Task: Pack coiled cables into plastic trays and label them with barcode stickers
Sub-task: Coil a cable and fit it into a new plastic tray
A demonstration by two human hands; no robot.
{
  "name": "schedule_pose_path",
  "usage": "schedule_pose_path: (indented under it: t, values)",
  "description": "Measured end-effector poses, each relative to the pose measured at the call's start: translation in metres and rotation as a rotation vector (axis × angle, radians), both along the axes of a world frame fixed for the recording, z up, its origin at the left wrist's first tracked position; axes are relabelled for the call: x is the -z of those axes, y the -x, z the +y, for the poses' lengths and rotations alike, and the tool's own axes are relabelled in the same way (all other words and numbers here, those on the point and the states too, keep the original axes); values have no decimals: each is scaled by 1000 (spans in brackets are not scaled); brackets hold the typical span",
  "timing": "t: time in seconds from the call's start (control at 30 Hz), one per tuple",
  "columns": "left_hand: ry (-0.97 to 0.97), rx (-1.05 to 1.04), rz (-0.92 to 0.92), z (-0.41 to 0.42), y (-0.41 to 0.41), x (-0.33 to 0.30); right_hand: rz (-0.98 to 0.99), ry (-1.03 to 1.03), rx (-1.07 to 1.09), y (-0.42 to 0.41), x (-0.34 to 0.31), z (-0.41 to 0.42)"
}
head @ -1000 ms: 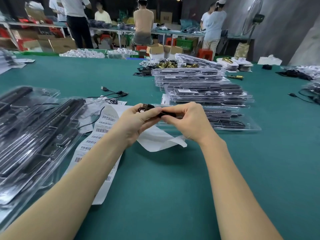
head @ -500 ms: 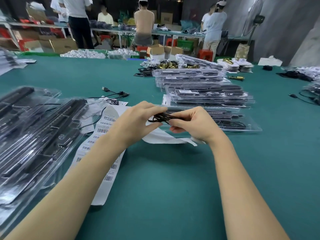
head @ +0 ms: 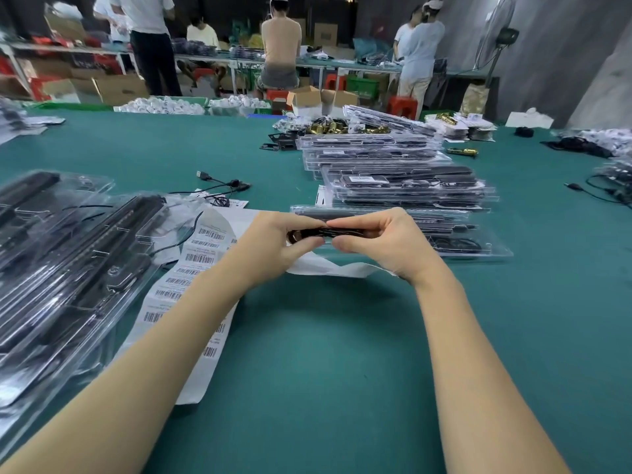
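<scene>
A short black coiled cable (head: 326,231) is stretched flat between my two hands, above the green table. My left hand (head: 273,244) pinches its left end between thumb and fingers. My right hand (head: 379,241) grips its right end the same way. Just behind my hands lies a clear plastic tray (head: 492,249) with dark parts inside. A long white strip of barcode stickers (head: 191,278) runs under my left forearm, its far end curled up.
Stacks of filled clear trays (head: 407,181) stand behind my hands. More trays (head: 65,261) with long black parts cover the left side. A loose black USB cable (head: 222,184) lies mid-table. Several people work at benches at the back. Bare green table (head: 325,354) lies between my forearms.
The cable bundle has been pulled flatter and straighter between my hands. Both hands have stayed over the same spot, with the fingers shifting along the cable.
</scene>
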State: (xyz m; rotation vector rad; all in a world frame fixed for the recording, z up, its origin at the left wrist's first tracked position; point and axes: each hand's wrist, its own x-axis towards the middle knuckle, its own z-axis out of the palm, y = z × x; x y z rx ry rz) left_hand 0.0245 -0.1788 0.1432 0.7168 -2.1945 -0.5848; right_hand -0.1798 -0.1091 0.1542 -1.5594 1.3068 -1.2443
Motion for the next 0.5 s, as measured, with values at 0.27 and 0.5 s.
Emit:
schedule_pose_path:
  t: [0.27, 0.5]
  values:
    - [115, -4, -91, 6, 4, -4, -170, -71, 44, 1, 7, 0]
    - [674, -136, -165, 14, 11, 1, -279, -130, 42, 9, 3, 2]
